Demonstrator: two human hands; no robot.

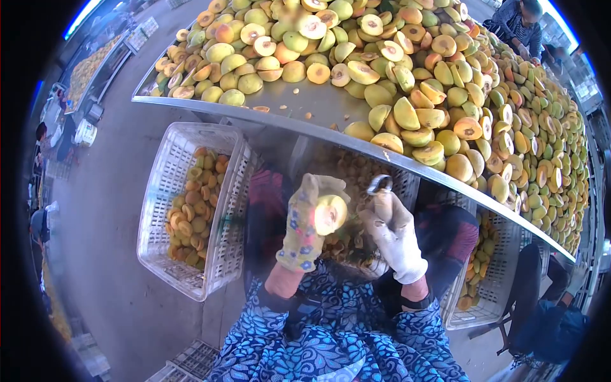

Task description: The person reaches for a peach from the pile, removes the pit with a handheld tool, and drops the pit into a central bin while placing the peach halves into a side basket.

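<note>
Single cam here, worn on the head, on the near side of the metal table [318, 103], facing forward and steeply down. Left hand [301, 223] and right hand [393, 234] are pretty close, this side of the table; the fisheye-looking view also grabs floor [108, 178] left of it.
</note>
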